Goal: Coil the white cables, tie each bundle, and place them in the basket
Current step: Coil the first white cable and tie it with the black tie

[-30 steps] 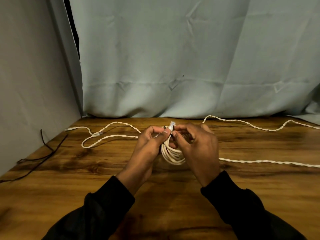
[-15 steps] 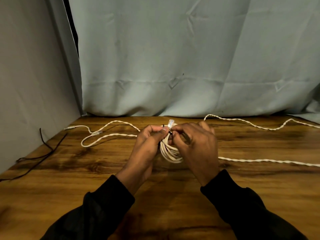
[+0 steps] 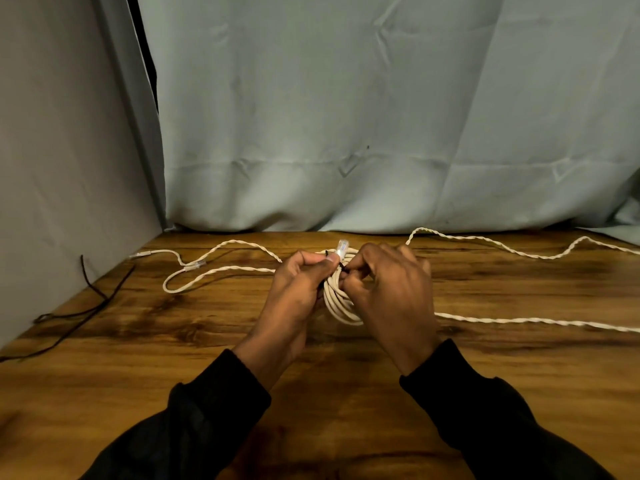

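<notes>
White cable bundle (image 3: pixel 341 301), already coiled, sits above the tabletop (image 3: pixel 346 375) between the left hand (image 3: pixel 294 289) and right hand (image 3: pixel 388 289), fingers pinching a dark tie (image 3: pixel 343 266) around it; loose cables (image 3: pixel 519 320) wait, no basket visible.

Counted on the wooden table (image 3: pixel 207 341)

Two hands (image 3: pixel 294 292) (image 3: pixel 391 292), one coiled white cable (image 3: pixel 341 308) mid-table, two loose white cables (image 3: pixel 221 268) (image 3: pixel 519 252) toward its far edge, two black ties (image 3: pixel 86 306) at its left edge.
</notes>
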